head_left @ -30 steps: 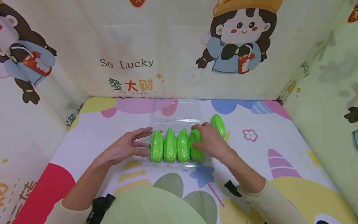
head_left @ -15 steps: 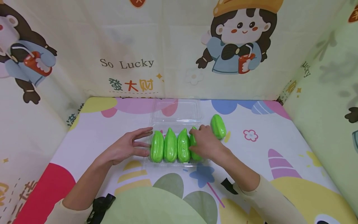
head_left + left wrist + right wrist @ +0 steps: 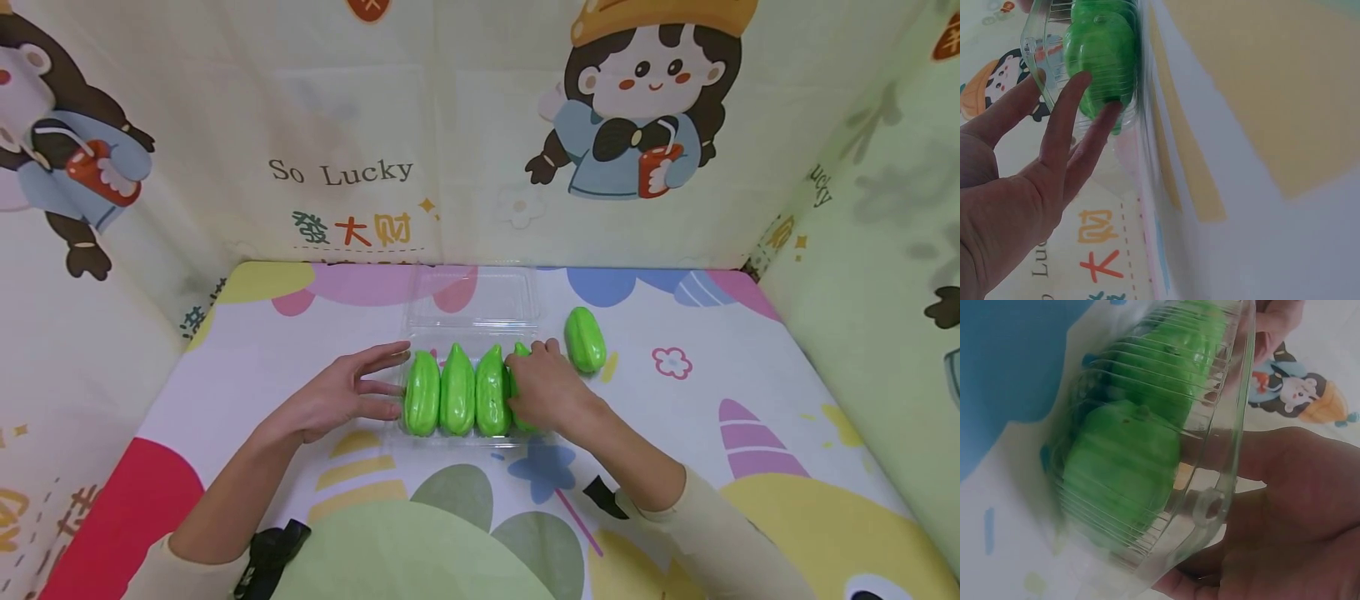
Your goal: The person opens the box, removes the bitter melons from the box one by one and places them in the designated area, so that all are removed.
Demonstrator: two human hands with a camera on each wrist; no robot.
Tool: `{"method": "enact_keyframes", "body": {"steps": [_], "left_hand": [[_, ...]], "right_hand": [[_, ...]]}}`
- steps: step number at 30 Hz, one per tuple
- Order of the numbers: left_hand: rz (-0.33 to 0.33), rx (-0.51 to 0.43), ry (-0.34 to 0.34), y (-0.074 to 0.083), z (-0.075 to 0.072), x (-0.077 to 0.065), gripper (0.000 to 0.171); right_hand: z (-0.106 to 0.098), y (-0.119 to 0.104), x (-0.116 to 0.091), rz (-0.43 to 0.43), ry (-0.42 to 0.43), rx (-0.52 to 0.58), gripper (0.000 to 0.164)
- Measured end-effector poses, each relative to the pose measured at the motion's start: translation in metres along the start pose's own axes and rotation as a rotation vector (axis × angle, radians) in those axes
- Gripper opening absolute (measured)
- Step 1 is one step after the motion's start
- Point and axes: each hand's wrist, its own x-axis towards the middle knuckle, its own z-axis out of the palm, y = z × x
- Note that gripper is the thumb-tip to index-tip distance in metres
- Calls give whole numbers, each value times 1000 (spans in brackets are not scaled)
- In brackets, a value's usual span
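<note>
Several glossy green, ridged, elongated toy fruits, their exact kind unclear, lie side by side in a clear plastic clamshell box. My right hand bends over the rightmost green fruit, gripping it and covering most of it. In the right wrist view, fingers reach over the box wall to this fruit. My left hand spreads its fingers at the box's left side, beside the leftmost green fruit. Those straight fingers touch the outside of the box wall in the left wrist view.
One more green fruit lies on the table to the right of the box. The transparent lid is folded back behind it. A patterned cloth covers the table, and printed curtains stand at the back and sides.
My right hand has shifted slightly left over the rightmost fruit in the box, its fingers curling further around it. The left hand has stayed at the box's left side.
</note>
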Motion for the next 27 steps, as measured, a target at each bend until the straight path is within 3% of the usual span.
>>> {"method": "enact_keyframes", "body": {"steps": [27], "left_hand": [[2, 9, 10, -1, 0, 1, 91]], "right_hand": [[3, 5, -2, 63, 122, 136, 56]]}}
